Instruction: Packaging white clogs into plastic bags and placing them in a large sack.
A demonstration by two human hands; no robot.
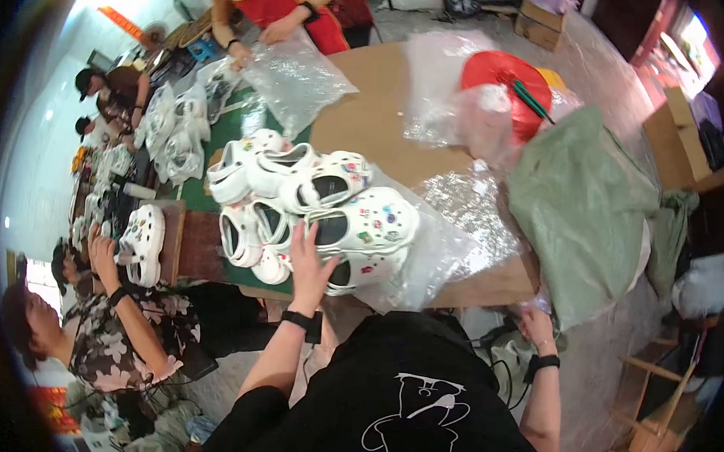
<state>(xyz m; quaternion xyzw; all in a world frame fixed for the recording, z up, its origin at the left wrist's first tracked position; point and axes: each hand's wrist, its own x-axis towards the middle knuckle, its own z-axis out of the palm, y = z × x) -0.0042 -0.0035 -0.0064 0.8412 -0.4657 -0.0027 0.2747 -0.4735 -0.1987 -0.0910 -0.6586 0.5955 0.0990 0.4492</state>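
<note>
My left hand [309,264] rests with its fingers spread on a pair of white clogs [389,220] decorated with small colourful charms. More white clogs [325,186] with dark insoles are bunched just beyond and to the left, some stacked against each other. A clear plastic bag [442,259] lies flat beside and partly under the pair. Down at the table's right front edge, my right hand [537,327] is closed, its fingers pinching what looks like a bit of clear plastic film [536,303]; the fingertips are partly hidden.
A green-grey sack [588,205] slumps over the table's right side. Behind lie a red round object [508,90], a green-handled tool [534,102] and clear bags. Across the table a person handles a clear bag [292,79]. At left, another person holds a white clog [142,246].
</note>
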